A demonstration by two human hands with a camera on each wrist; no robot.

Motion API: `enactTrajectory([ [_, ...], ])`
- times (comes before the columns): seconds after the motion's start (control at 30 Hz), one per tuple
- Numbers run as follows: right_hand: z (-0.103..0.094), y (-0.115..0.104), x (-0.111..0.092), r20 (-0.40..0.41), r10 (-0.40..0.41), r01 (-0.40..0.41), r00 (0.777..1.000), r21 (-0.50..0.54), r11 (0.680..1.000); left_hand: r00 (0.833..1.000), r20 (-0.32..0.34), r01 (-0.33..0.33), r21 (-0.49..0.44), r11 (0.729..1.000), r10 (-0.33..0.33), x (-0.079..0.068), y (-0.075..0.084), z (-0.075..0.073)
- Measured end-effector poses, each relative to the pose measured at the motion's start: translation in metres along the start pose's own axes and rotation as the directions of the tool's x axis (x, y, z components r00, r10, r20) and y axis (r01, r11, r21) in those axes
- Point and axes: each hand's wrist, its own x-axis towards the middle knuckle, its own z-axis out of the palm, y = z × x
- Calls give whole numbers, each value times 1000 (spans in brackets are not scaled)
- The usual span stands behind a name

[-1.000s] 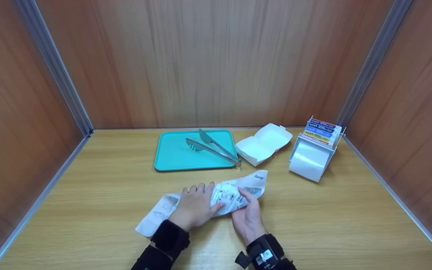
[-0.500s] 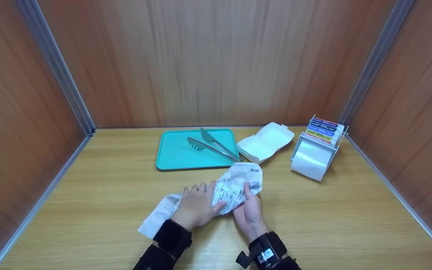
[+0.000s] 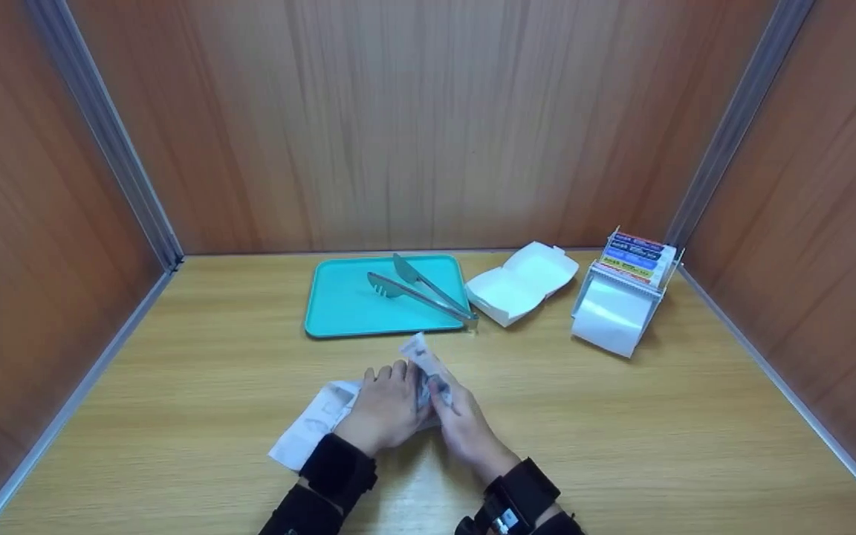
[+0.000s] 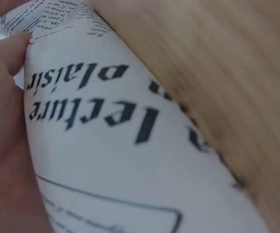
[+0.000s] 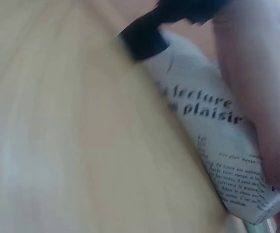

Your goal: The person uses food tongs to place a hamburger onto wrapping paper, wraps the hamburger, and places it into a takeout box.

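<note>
White paper [image 3: 309,425] printed with black text lies on the table near the front, bunched in the middle and flat at its left end. My left hand [image 3: 387,409] grips the bunched part from above, fingers over its far side. In the left wrist view the printed paper [image 4: 110,145] bulges beside that hand. At the right end, my right hand [image 3: 465,427] pinches the paper, its thumb on the near side, and a folded tip [image 3: 417,348] sticks up between the hands. Whatever the paper may enclose is hidden. The right wrist view shows the paper [image 5: 212,126] tapering.
Behind the hands lies a turquoise tray [image 3: 324,319] with metal tongs [image 3: 428,301] on it. An opened white carton [image 3: 521,282] stands beside it. Further right is a wire holder [image 3: 617,297] with white sheets and a colourful label. Wooden walls enclose the table.
My right hand has moved left toward the left hand, folding the paper's right end in and up against it. The left hand stays in place.
</note>
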Motion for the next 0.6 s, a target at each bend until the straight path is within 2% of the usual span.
enactTrajectory([
  [0.03,0,-1,0,20,-31,33,999,-86,996,1000,4,-10,8,1000,10,0,-1,0],
  [0.1,-1,-2,1,59,-73,86,996,-247,965,999,13,-32,7,999,31,1,-2,-1],
  [0.17,-2,-5,1,87,-82,110,993,-389,915,998,42,-54,-44,998,55,1,-5,-5],
  [0.23,-3,-6,0,124,-73,124,990,-483,867,992,99,-65,-118,991,77,0,-13,-13],
  [0.33,-3,-9,0,175,-31,125,984,-558,820,982,182,-14,-239,971,59,-5,-30,-29],
  [0.4,-3,-11,-1,198,-13,128,980,-580,805,973,227,29,-289,957,40,-8,-40,-37],
  [0.5,-4,-12,-2,195,-1,117,981,-586,802,970,241,55,-356,933,35,-8,-46,-37],
  [0.6,-7,-12,-3,172,-10,111,985,-593,798,971,225,24,-414,910,77,-3,-45,-29],
])
